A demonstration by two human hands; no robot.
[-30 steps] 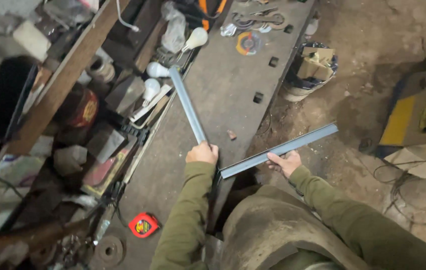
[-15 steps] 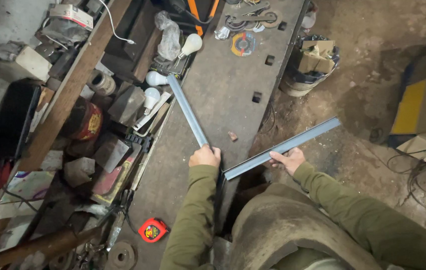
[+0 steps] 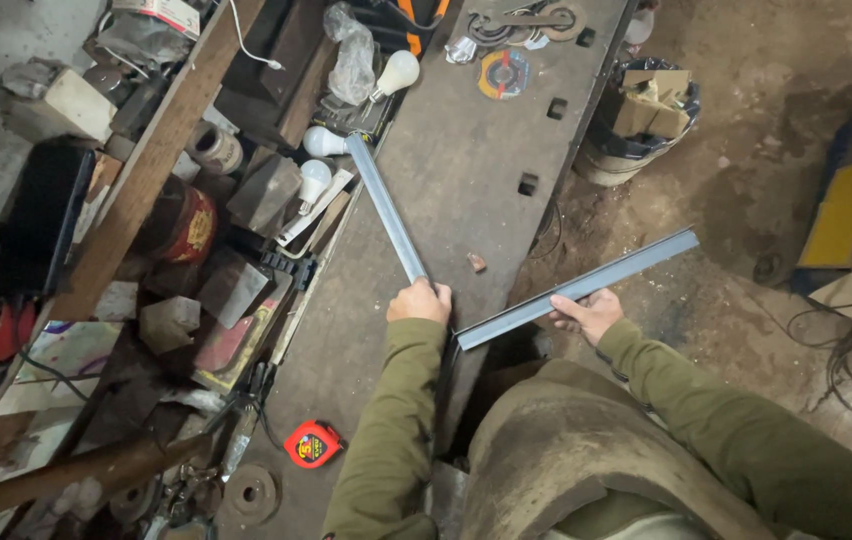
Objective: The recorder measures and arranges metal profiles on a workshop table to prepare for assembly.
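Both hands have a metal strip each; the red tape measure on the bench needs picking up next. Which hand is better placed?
Probably the left hand: it grips its metal strip over the steel bench, above the red tape measure. The right hand holds the other strip out past the bench edge.

We're in a metalwork shop, and a cluttered one. A long steel workbench point(image 3: 466, 190) with square slots runs up the middle, a grinding disc point(image 3: 503, 73) lying at its far end and a red tape measure point(image 3: 312, 443) near us. Left, shelves overflow with metal blocks point(image 3: 264, 192), light bulbs point(image 3: 314, 180) and a rusty tin point(image 3: 186, 222). Right, a bare dirt floor point(image 3: 746, 130), a bucket of scraps point(image 3: 646, 120) and loose cables point(image 3: 846, 350).
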